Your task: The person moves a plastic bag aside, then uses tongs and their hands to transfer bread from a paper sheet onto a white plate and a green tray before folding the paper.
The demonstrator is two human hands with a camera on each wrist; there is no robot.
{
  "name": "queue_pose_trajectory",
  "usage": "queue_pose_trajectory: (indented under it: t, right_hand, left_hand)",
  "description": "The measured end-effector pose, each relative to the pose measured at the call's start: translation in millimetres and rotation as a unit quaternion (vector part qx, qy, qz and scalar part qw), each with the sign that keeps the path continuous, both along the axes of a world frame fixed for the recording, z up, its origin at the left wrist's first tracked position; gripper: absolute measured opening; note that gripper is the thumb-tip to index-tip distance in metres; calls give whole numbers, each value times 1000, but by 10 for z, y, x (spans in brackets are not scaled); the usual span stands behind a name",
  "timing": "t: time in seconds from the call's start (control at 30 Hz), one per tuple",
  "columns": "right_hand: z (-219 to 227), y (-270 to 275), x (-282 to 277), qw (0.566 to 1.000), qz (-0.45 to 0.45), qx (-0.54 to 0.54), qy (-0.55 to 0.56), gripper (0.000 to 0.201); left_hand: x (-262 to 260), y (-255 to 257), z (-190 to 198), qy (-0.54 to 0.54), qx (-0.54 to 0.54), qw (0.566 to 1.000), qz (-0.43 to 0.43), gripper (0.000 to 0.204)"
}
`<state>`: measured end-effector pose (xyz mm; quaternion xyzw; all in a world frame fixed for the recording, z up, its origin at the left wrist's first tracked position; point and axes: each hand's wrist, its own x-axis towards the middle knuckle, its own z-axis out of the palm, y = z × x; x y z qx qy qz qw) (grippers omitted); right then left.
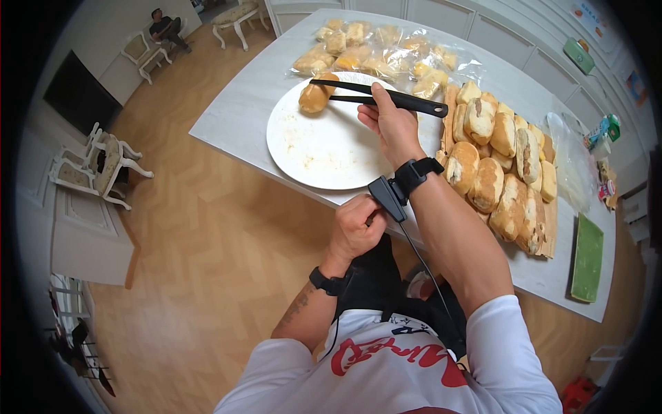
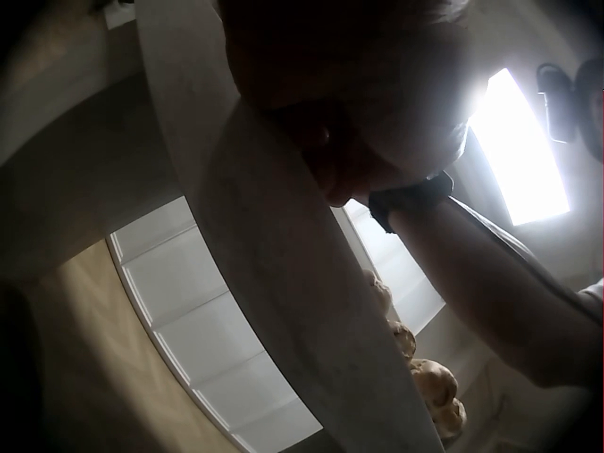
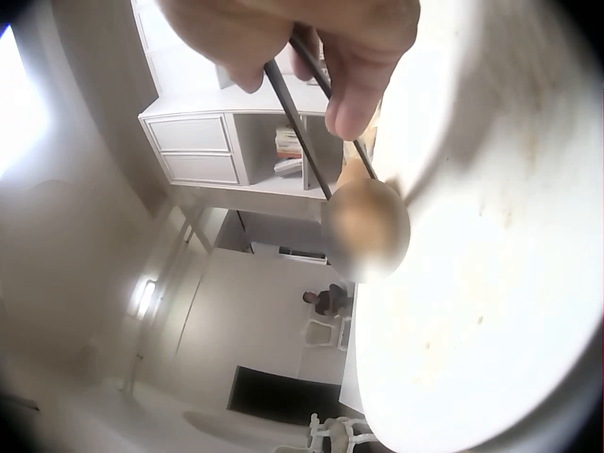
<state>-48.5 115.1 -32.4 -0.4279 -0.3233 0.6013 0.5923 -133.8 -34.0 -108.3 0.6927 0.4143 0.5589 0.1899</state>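
Head view: what is the right hand [image 1: 398,131] gripping?

"Black tongs [image 1: 422,105], with fingers and thumb closing around the arms. The tips are reaching toward 10 o'clock and meeting a browned roll [image 1: 314,100]. How firmly they are pinching it, I cannot tell."

"And the roll?"

"It is showing at 11 o'clock on the white plate [image 1: 296,148]. Whether it is bearing on the plate or hanging just over it, the views are not settling."

"How is one handling it well?"

"In my judgement, by setting both tips around the thick middle, squeezing only enough to stop a slip, and lifting level, since soft bread is likely denting under a hard pinch."

"The left hand [image 1: 358,224]?"

"Curling its fingers at the plate's 6 o'clock, just beside the right wrist's camera mount [image 1: 388,199], with nothing showing in its grip."

"Farther out?"

"Bagged bread [image 1: 355,56] is lying toward 12 and 1 o'clock of the plate, uncovered rolls [image 1: 463,165] are crowding 3 to 4 o'clock, and a green tray [image 1: 587,259] is sitting beyond, at 4."
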Motion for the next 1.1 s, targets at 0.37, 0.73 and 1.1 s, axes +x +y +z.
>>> queue_pose_trajectory:
  t: [0.37, 0.73, 1.1]
  right_hand:
    - [85, -65, 173, 993, 22, 32, -112, 54]
    - [463, -68, 347, 965, 79, 87, -236, 59]
    - [675, -53, 466, 934, 87, 119, -325, 59]
  left_hand:
    - [-23, -29, 137, -54, -86, 995, 20, 5]
    - [-558, 457, 648, 123, -71, 984, 105, 9]
    - [-658, 771, 571, 235, -65, 963, 116, 30]
